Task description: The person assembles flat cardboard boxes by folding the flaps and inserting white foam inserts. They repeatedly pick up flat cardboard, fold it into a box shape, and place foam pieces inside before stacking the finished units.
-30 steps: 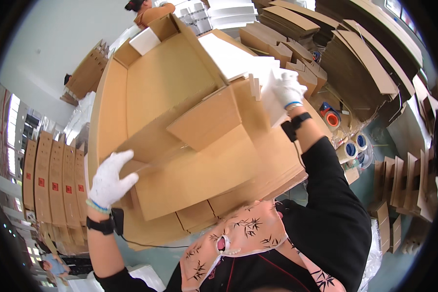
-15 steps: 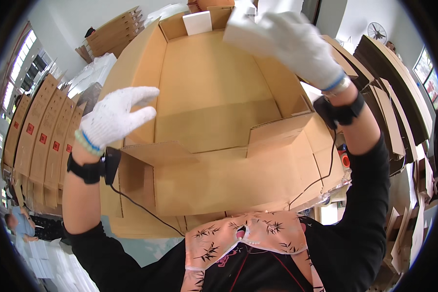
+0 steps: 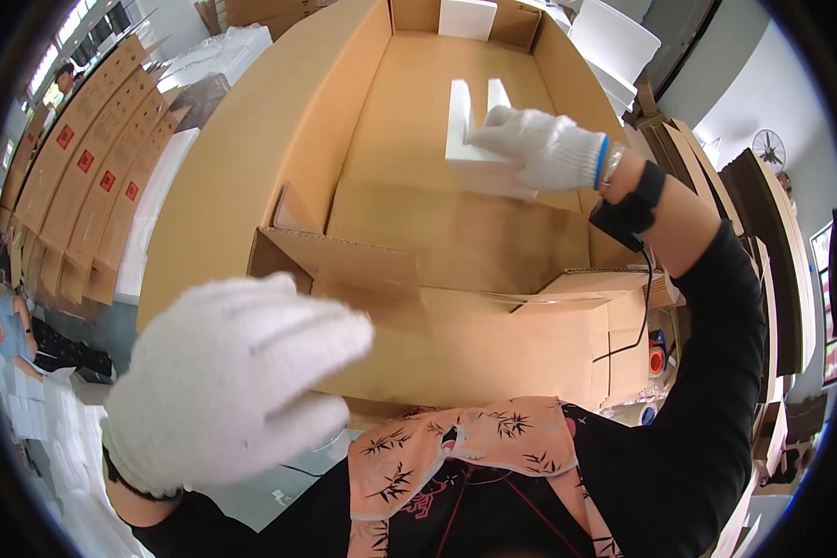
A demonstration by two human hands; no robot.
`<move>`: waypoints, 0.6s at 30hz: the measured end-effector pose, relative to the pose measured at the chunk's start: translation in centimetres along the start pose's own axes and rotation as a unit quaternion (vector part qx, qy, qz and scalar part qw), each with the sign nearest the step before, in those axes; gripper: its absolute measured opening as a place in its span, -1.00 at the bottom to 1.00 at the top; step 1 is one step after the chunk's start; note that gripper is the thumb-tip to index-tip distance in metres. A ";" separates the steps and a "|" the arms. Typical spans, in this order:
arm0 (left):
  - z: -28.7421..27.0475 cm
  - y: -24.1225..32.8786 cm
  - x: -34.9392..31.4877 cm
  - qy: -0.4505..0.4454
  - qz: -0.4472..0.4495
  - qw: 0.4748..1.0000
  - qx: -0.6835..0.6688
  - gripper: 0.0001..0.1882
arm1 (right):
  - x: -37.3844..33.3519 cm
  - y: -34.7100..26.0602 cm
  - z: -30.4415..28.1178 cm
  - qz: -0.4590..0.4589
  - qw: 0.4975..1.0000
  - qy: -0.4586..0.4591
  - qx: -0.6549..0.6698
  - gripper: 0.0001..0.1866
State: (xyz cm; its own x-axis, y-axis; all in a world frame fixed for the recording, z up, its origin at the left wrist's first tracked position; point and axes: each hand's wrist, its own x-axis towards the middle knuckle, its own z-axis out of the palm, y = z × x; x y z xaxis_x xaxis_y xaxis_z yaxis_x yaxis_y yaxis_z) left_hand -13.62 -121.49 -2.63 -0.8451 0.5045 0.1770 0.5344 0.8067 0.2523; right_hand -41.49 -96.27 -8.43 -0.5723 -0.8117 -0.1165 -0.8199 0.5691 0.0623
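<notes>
A long open cardboard box (image 3: 442, 237) lies before me, its near flaps folded outward. Inside its far end stands a white foam block (image 3: 467, 19). My right hand (image 3: 541, 147), in a white knit glove, grips a U-shaped white foam piece (image 3: 459, 139) above the box floor, right of the middle. Close to the camera, at the lower left, my gloved left hand (image 3: 242, 377) hangs over the near left corner of the box. Its fingers are stretched out with a gap below them, and nothing shows in it.
Upright cardboard cartons (image 3: 88, 158) with red labels line the left side. More flat cardboard sheets (image 3: 763, 251) lean at the right. White foam pieces (image 3: 614, 42) sit beyond the box's far right edge. Tape rolls (image 3: 657, 358) lie right of the box. Another person (image 3: 28, 330) is at far left.
My right hand has brought the white foam piece from the box's far right edge to over its inside. My left hand has come nearer the camera and lower. The view has shifted.
</notes>
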 end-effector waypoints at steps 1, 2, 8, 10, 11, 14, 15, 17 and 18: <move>-0.6 -0.4 0.4 -0.013 -0.025 0.999 0.028 -0.54 | -0.9 -0.3 -1.7 -0.001 1.000 0.004 0.006 -0.44; -0.7 -1.4 1.1 0.005 -0.034 0.999 0.023 -0.55 | -2.0 -0.3 -3.3 0.005 1.000 0.010 0.012 -0.44; 2.4 -8.4 2.6 0.061 -0.117 0.989 0.060 -0.61 | -7.2 0.5 -11.1 -0.139 0.971 0.026 0.194 -0.21; 3.0 -9.5 3.4 -0.037 -0.146 0.987 0.055 -0.60 | -8.3 -0.1 -10.8 -0.112 0.984 0.039 0.135 -0.17; 3.8 -9.9 3.4 -0.054 -0.147 0.985 0.068 -0.59 | -8.2 -0.5 -11.1 -0.104 0.986 0.049 0.123 -0.17; 5.0 -10.3 3.5 -0.076 -0.148 0.981 0.103 -0.59 | -6.9 -2.5 -11.9 -0.037 0.983 0.133 0.124 -0.18; 5.0 -10.1 3.3 -0.070 -0.153 0.980 0.104 -0.60 | -4.9 -2.7 -11.2 -0.050 0.969 0.173 0.168 -0.19; 4.5 -9.1 2.8 -0.057 -0.162 0.979 0.109 -0.61 | -1.3 -4.5 -7.8 -0.120 0.942 0.265 0.165 -0.34; 4.4 -8.9 3.5 -0.044 -0.150 0.982 0.104 -0.63 | 0.4 -5.4 -6.0 -0.161 0.930 0.313 0.103 -0.46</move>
State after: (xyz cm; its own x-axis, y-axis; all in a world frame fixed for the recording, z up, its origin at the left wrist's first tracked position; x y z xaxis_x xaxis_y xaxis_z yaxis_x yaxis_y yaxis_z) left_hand -21.39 -125.55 -8.43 -0.9668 0.2527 0.0388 0.2551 0.9636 0.0795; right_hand -37.35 -100.42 -2.88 -0.2469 -0.8250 0.5083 -0.9671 0.2433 -0.0749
